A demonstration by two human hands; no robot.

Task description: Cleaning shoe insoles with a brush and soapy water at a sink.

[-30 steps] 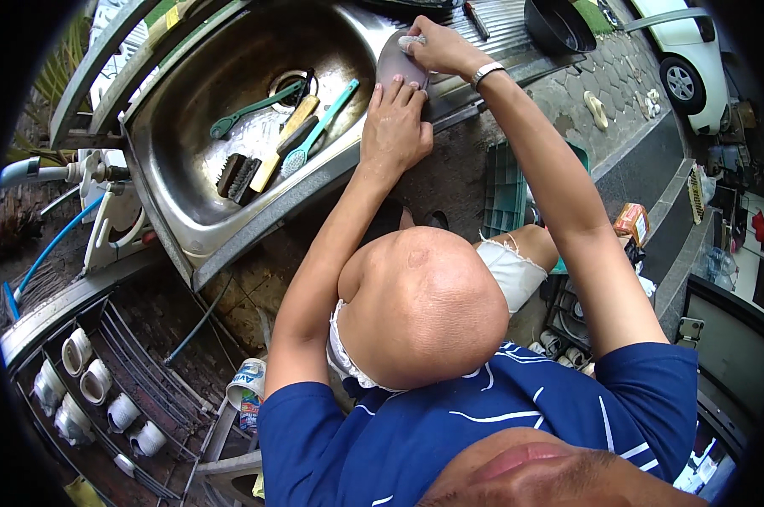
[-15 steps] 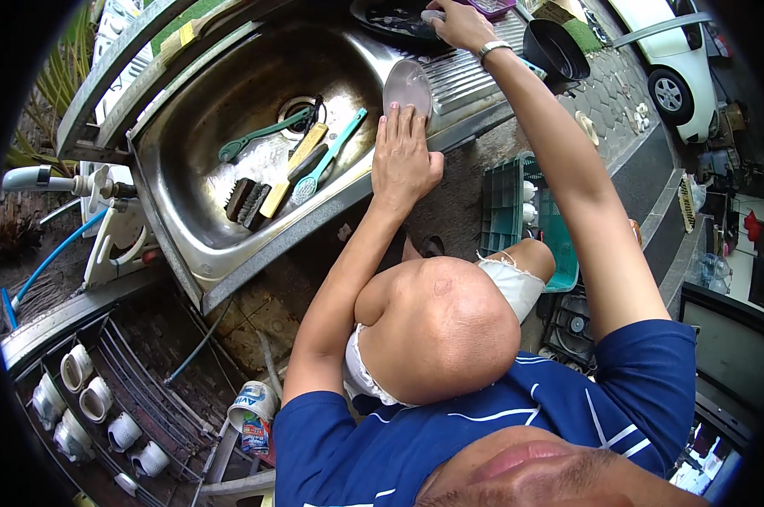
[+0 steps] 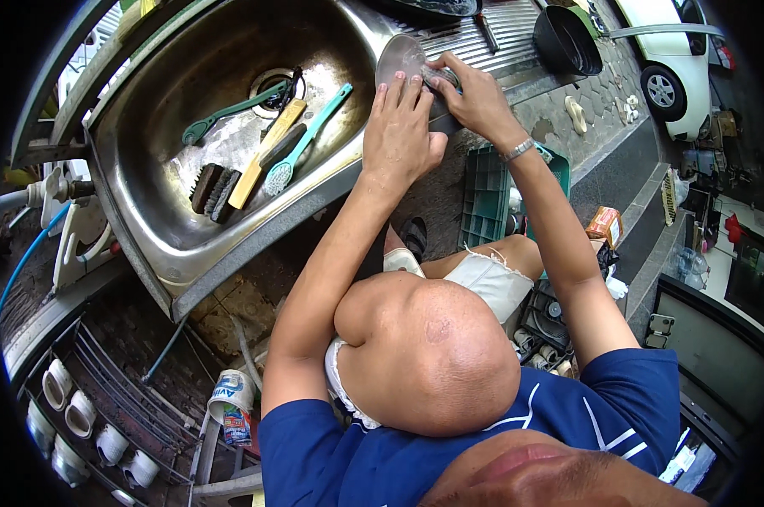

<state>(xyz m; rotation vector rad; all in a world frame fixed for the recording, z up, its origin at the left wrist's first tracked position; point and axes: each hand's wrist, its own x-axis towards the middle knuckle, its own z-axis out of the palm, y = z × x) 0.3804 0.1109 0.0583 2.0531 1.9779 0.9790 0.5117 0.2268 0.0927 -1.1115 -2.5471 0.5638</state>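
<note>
A pale, translucent oval piece (image 3: 399, 57) lies across the sink's near right rim. My left hand (image 3: 401, 131) lies on it with fingers stretched over its near end and the thumb sticking out to the side. My right hand (image 3: 478, 100) is closed on a small grey scrubber (image 3: 441, 79), which is against the right edge of the oval piece. In the steel sink (image 3: 323, 55) lie a turquoise brush (image 3: 308, 142), a green-handled brush (image 3: 234, 112), a wooden-handled brush (image 3: 265, 156) and dark-bristled brush heads (image 3: 214, 193).
A black basin (image 3: 428, 8) and a black bucket (image 3: 566, 40) stand by the ribbed drainboard (image 3: 504, 46). A green crate (image 3: 486, 198) sits below. Several white shoes (image 3: 79, 414) are on the rack at lower left. A tap (image 3: 57, 186) is left of the sink.
My right hand has come back from the black basin to the oval piece, bringing the scrubber. My left hand stays on the piece. The view has shifted, so the sink appears further left.
</note>
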